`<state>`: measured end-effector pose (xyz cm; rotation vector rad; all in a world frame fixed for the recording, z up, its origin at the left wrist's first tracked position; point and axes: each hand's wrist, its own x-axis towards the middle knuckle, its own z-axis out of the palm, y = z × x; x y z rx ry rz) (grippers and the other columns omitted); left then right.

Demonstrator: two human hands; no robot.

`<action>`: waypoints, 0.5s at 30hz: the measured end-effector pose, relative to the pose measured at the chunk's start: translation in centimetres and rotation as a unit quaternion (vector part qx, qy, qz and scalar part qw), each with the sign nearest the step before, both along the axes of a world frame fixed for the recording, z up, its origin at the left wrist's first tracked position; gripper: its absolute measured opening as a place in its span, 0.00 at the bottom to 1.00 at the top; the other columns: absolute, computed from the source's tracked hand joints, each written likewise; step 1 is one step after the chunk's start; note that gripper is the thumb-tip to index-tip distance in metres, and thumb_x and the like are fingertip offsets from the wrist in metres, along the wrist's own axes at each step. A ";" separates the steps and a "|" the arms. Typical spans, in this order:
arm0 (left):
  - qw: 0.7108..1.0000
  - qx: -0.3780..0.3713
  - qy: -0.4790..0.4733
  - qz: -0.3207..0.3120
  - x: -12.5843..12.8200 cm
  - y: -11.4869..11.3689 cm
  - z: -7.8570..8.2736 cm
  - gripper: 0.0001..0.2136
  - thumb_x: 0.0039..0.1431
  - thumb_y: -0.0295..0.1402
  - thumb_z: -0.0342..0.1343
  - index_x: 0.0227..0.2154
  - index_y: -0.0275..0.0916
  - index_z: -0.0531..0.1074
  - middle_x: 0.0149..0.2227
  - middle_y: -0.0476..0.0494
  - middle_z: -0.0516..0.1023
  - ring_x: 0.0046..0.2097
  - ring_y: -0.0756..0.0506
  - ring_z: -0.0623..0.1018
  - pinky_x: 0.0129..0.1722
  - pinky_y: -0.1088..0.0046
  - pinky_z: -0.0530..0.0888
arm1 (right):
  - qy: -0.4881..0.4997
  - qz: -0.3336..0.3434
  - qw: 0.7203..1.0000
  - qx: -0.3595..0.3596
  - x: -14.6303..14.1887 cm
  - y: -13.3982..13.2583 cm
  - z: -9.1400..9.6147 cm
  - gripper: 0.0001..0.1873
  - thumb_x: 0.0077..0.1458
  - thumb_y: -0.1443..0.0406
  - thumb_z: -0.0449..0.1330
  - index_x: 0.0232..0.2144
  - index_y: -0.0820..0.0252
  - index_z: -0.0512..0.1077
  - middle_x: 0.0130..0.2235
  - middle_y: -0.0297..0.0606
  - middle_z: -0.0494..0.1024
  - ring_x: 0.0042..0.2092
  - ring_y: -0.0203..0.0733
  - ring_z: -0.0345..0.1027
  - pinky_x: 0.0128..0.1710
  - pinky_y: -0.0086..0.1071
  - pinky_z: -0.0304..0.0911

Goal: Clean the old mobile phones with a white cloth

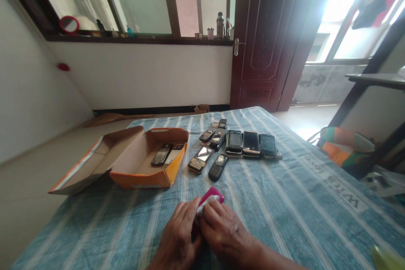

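Note:
A magenta mobile phone (pixel 215 193) is held low over the striped cloth, mostly covered by my fingers. My left hand (pixel 181 232) grips it from the left side. In my right hand (pixel 223 228), a crumpled white tissue (pixel 202 207) is pressed against the phone's face. Just beyond lie a black keypad phone (pixel 218 167) and a gold-keyed phone (pixel 201 159). Several more keypad phones (pixel 218 138) are bunched behind them. To their right sit touchscreen phones (pixel 251 142) in stacks side by side.
An open orange cardboard box (pixel 142 181) stands at left, its lid folded outward, with a dark phone (pixel 162 154) inside. Blue striped cloth (pixel 272 219) covers the surface. A green object (pixel 387 258) shows at lower right. Beyond are a dark red door (pixel 268 42) and a window ledge (pixel 142 40).

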<state>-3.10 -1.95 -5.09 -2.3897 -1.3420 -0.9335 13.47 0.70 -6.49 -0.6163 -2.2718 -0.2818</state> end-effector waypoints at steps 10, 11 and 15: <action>1.000 -0.016 -0.009 -0.008 0.7 -0.1 1.1 0.23 0.53 0.26 0.52 0.53 0.36 0.62 0.42 0.38 0.79 0.41 0.41 0.79 0.41 0.66 0.78 | -0.001 -0.081 0.994 -0.078 1.6 1.9 0.5 0.13 0.65 0.69 0.48 0.31 0.63 0.70 0.33 0.40 0.68 0.37 0.43 0.59 0.35 0.34 0.59; 1.000 -0.015 -0.008 -0.007 0.6 -0.1 1.0 0.23 0.53 0.26 0.52 0.53 0.36 0.62 0.42 0.38 0.79 0.41 0.41 0.79 0.41 0.66 0.78 | 0.006 -0.075 0.994 -0.075 1.6 1.8 0.6 0.13 0.65 0.69 0.47 0.32 0.63 0.70 0.33 0.40 0.67 0.37 0.43 0.59 0.35 0.35 0.59; 1.000 -0.005 0.001 -0.006 0.3 -0.1 0.7 0.23 0.53 0.27 0.52 0.54 0.36 0.63 0.42 0.38 0.79 0.42 0.40 0.79 0.43 0.64 0.78 | 0.014 -0.016 0.999 -0.033 0.9 0.7 0.7 0.13 0.65 0.69 0.48 0.33 0.64 0.71 0.33 0.41 0.67 0.36 0.43 0.59 0.33 0.35 0.57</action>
